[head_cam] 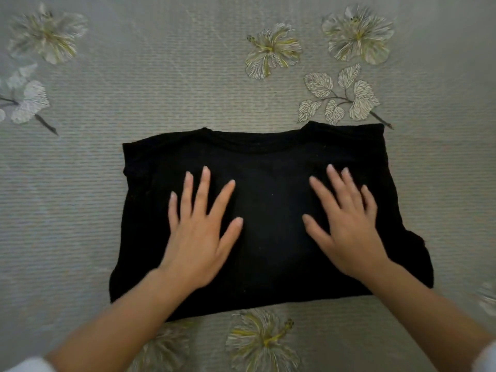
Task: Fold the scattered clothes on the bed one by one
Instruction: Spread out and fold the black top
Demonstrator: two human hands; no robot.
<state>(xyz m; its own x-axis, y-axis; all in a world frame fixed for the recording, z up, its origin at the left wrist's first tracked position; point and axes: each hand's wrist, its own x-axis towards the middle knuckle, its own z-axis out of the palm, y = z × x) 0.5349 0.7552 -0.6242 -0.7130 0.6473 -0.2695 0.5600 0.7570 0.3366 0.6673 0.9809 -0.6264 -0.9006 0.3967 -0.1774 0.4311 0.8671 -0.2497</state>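
A black T-shirt (271,157) lies folded into a rough rectangle in the middle of the bed, its neckline along the far edge. My left hand (200,232) lies flat on its left half with the fingers spread and straight. My right hand (346,224) lies flat on the right half, fingers straight and pointing away from me. Both palms press down on the cloth. A bit of the shirt bulges out at the right edge, near my right wrist.
The bed is covered by a grey-green sheet (80,183) printed with pale flowers and leaves. Bare sheet surrounds the shirt on all sides. No other clothes are in view.
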